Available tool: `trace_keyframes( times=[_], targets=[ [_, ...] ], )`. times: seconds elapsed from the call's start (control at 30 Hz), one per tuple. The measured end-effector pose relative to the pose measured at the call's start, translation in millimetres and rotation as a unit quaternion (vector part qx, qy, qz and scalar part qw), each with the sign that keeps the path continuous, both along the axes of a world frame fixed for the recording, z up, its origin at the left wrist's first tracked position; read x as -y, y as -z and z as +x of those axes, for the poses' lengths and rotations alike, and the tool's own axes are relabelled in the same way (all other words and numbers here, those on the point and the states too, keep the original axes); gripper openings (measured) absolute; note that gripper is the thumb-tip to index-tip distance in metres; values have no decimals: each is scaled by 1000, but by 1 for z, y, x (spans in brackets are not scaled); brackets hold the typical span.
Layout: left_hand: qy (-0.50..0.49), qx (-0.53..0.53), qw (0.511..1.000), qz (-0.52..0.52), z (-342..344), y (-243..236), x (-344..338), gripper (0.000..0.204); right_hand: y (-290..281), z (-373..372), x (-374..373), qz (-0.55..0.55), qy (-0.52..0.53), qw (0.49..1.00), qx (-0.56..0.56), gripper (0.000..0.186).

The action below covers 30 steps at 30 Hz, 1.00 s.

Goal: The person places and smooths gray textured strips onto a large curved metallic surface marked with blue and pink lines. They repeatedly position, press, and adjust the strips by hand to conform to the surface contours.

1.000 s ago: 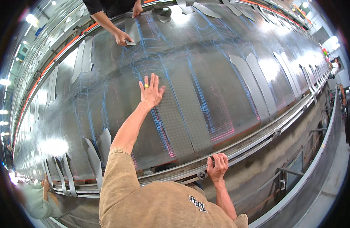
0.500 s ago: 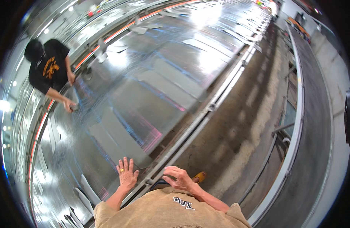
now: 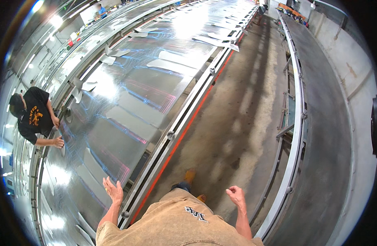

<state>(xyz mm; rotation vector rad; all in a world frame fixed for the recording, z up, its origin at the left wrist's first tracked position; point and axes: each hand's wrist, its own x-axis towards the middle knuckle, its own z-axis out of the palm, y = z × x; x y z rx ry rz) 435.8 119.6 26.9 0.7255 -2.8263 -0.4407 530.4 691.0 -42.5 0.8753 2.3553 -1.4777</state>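
Note:
At the near end of a long metal table (image 3: 139, 94) marked with blue and pink lines, my left hand (image 3: 114, 189) is raised with its fingers spread, over or just beside flat grey fabric-like pieces (image 3: 92, 164). It holds nothing. Over the aisle floor, clear of both tables, my right hand (image 3: 236, 196) has its fingers loosely curled, with nothing visible in it. My boots (image 3: 189, 176) show below.
A co-worker (image 3: 35, 115) in a dark shirt bends over the far edge, hands on a grey piece. A metal rail (image 3: 172, 135) with a red stripe borders the aisle (image 3: 245, 123). Another long dark table (image 3: 323, 135) runs on the right. More people (image 3: 102, 13) stand far off.
My view has swung up and right along the aisle. My left hand has left the grey strip it was pressing; my right hand has moved off the rail out over the aisle.

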Motion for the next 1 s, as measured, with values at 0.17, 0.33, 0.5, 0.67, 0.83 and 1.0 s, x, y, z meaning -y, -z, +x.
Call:
trace_keyframes(
  times=[0.17, 0.33, 0.5, 0.67, 0.83, 1.0],
  targets=[
    [146, -169, 974, 32, -124, -23, -139, 63, 4, -75, -3, -51, -25, 998, 19, 36],
    [304, -208, 909, 196, -259, -30, -279, 63, -19, -155, -25, -22, -40, 998, 42, 36],
    [358, -195, 842, 353, -355, -54, -374, 58, -31, -221, -75, -24, 12, 997, 66, 38],
    [316, -174, 849, 386, -404, -51, -409, 46, -32, -298, -134, -21, 8, 998, 58, 38],
    [232, -163, 860, 424, -447, -33, -442, 36, 18, -393, -214, -60, 60, 996, -26, 29],
    [183, -224, 888, 356, -496, -41, -493, 32, -1, -541, -283, -159, 97, 980, -64, 36]
  ],
)
